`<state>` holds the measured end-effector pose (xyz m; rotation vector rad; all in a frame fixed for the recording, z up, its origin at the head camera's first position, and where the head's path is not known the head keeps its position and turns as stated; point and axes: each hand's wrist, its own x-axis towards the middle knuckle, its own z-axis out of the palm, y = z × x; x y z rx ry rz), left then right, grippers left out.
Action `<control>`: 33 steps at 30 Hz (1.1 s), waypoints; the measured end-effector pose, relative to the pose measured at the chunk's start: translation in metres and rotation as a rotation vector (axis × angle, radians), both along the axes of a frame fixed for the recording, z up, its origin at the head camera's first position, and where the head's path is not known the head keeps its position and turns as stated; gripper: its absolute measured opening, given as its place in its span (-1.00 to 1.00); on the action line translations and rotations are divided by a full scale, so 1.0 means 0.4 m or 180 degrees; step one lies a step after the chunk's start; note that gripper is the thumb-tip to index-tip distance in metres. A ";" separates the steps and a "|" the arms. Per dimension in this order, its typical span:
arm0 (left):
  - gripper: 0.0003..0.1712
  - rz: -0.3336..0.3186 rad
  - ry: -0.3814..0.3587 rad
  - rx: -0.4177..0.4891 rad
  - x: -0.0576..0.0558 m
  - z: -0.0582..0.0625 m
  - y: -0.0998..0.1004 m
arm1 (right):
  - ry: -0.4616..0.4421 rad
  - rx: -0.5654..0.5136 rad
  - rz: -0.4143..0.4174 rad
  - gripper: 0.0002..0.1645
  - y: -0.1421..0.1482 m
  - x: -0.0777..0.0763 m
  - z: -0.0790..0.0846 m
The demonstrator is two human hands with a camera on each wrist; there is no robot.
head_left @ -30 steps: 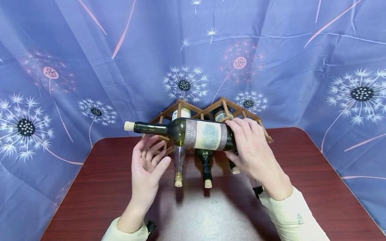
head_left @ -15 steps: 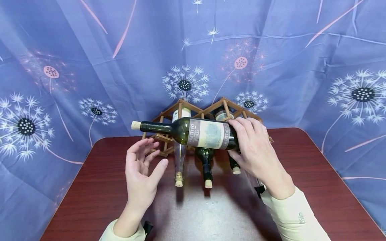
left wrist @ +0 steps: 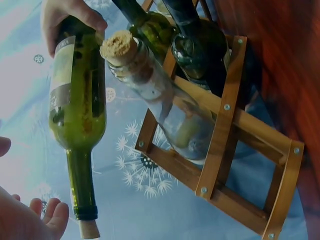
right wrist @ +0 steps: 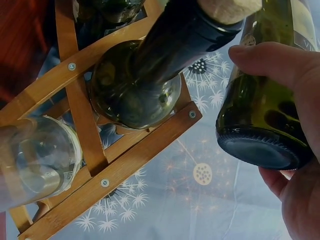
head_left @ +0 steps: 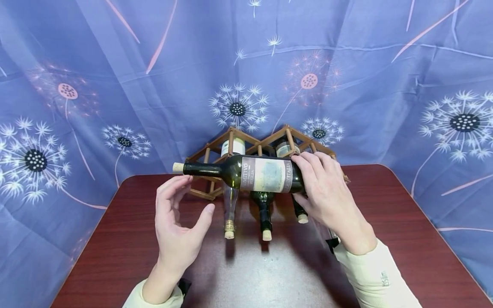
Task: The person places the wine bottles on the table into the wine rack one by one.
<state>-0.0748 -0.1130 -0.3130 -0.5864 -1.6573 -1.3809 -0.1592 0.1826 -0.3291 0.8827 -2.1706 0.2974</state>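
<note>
My right hand (head_left: 327,196) grips a green wine bottle (head_left: 265,174) by its base end, thumb below and fingers over the top. The bottle lies sideways in front of the rack, its corked neck pointing left. In the right wrist view the thumb presses the glass above the bottle's dark base (right wrist: 265,145). My left hand (head_left: 179,231) is beside the neck, palm turned inward, thumb spread and fingers loosely bent; its fingertips overlap the neck just behind the cork (head_left: 178,167). Behind stands a wooden wine rack (head_left: 202,193), partly hidden by the bottle.
Corked bottles lie in the rack with necks toward me: a clear one (head_left: 230,205), a dark green one (head_left: 264,214) and another dark one (head_left: 300,210) near my right hand. The rack stands on a reddish-brown table (head_left: 127,239) before a blue dandelion-print cloth (head_left: 173,98).
The held bottle has shifted a little to the right. My left hand has moved slightly left, with its fingertips now higher by the neck. My right hand keeps its grip.
</note>
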 end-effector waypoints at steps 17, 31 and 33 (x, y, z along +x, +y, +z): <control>-0.22 0.0506 0.0069 -0.0962 0.002 0.018 -0.012 | 0.0004 0.0131 0.0121 0.03 -0.008 -0.001 -0.005; -0.05 0.0584 -0.0230 -0.1555 -0.040 -0.051 -0.057 | 0.0022 0.0351 0.0133 0.07 -0.017 0.001 -0.011; -0.03 0.0612 -0.0287 -0.1660 -0.047 -0.063 -0.063 | 0.0032 0.0402 0.0135 0.08 -0.020 0.002 -0.012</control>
